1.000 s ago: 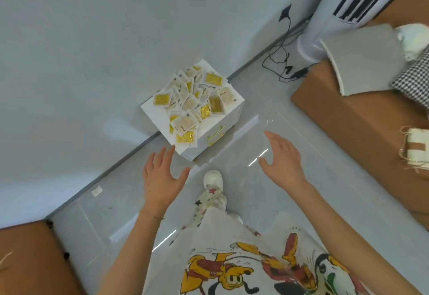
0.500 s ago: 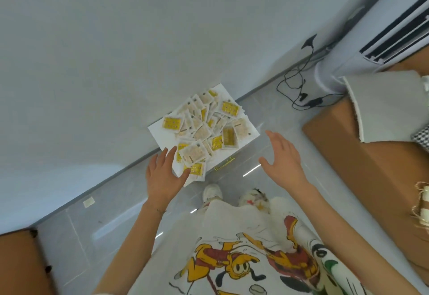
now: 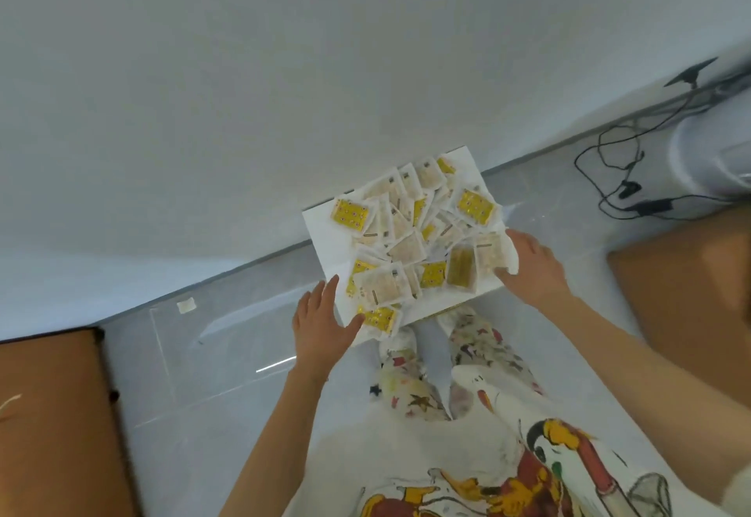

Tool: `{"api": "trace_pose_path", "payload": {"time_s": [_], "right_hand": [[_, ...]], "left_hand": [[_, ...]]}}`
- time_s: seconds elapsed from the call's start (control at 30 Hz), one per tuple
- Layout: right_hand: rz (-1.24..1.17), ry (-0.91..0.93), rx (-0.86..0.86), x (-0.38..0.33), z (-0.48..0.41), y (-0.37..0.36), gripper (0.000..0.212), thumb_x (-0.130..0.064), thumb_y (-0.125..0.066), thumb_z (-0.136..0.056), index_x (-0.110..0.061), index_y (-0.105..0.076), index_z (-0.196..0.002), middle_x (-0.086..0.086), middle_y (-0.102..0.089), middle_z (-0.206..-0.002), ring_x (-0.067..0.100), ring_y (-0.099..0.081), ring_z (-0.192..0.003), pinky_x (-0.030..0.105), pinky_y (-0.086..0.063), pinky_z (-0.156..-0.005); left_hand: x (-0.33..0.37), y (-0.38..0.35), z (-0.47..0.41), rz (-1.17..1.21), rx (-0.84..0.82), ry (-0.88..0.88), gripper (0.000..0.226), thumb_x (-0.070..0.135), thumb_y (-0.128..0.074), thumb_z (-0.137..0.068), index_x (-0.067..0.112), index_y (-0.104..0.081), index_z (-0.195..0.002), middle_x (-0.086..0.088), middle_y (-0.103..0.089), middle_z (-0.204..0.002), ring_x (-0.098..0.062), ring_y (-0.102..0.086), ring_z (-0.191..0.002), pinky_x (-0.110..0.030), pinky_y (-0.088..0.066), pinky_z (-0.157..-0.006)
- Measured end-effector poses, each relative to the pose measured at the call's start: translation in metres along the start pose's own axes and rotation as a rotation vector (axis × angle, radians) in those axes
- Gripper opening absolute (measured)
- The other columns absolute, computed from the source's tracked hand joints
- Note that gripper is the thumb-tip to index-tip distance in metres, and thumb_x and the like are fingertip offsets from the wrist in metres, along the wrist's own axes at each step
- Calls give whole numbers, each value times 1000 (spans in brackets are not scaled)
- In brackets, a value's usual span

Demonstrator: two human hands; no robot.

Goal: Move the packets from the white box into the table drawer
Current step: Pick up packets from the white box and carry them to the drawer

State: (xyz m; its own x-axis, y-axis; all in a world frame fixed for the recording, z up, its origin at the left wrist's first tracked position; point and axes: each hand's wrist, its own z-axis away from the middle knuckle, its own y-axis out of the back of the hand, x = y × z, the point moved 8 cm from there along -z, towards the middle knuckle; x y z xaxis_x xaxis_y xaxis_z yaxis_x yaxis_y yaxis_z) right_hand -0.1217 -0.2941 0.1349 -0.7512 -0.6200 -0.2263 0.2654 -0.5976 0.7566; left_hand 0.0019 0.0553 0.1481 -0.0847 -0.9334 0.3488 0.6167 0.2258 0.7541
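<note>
A heap of several packets [image 3: 410,240], some yellow and some pale, covers the top of the white box [image 3: 321,228], which stands against the wall. A sliver of gold drawer handle [image 3: 447,310] shows below its front edge; the drawer front is otherwise hidden. My left hand [image 3: 321,325] is at the front left corner with fingers spread, its thumb touching the edge beside a yellow packet [image 3: 380,319]. My right hand [image 3: 532,268] is at the right edge, thumb and fingers closed on the corner of a pale packet [image 3: 493,258].
My legs and feet [image 3: 426,370] stand right in front of the box. Brown furniture [image 3: 686,293] is on the right and another brown piece [image 3: 53,415] on the left. Black cables [image 3: 621,183] and a white appliance base [image 3: 715,158] lie at the back right.
I have stepped closer to the box. Both hands moved forward from mid-air to its edges: the left to the front left corner, the right onto a pale packet at the right edge.
</note>
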Motion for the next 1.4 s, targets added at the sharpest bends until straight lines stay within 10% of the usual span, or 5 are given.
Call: {"api": "trace_pose_path", "payload": {"time_s": [0.4, 0.63, 0.8, 1.0, 1.4], "right_hand": [[-343, -204, -63, 61, -227, -87, 112, -72, -67, -67, -27, -10, -152, 13, -21, -157, 37, -24, -142, 55, -27, -112], [-482, -38, 49, 43, -239, -88, 28, -26, -73, -82, -9, -65, -103, 6, -67, -94, 21, -65, -84, 20, -45, -60], [-344, -2, 233, 44, -224, -80, 40, -29, -74, -75, -12, -62, -108, 14, -61, -110, 33, -55, -106, 42, -46, -92], [-534, -38, 210, 37, -216, -68, 25, -15, -71, -81, -12, -54, -99, 4, -57, -90, 18, -54, -77, 23, -42, -61], [-964, -25, 326, 46, -173, -31, 22, -10, -69, -85, -19, -50, -93, -3, -60, -92, 8, -61, -81, 18, -51, -69]], "left_hand": [[-59, -160, -105, 320, 12, 418, 109, 49, -78, -72, 20, -12, -153, -10, -7, -160, -31, -10, -147, -53, -25, -113], [-62, -182, -109, 313, 152, 424, 98, 45, -79, -73, 14, -25, -149, -9, -8, -159, -30, -9, -146, -53, -24, -113], [-61, -178, -111, 364, 216, 433, 92, 35, -87, -65, 7, -37, -137, -14, -21, -154, -35, -19, -142, -53, -26, -110], [-60, -165, -110, 357, 284, 450, 79, 30, -89, -64, 4, -46, -125, -13, -42, -136, -35, -37, -127, -51, -33, -101], [-62, -146, -128, 586, 234, 402, 46, 19, -79, -77, 8, -51, -113, -9, -50, -113, -26, -49, -108, -42, -46, -92]]}}
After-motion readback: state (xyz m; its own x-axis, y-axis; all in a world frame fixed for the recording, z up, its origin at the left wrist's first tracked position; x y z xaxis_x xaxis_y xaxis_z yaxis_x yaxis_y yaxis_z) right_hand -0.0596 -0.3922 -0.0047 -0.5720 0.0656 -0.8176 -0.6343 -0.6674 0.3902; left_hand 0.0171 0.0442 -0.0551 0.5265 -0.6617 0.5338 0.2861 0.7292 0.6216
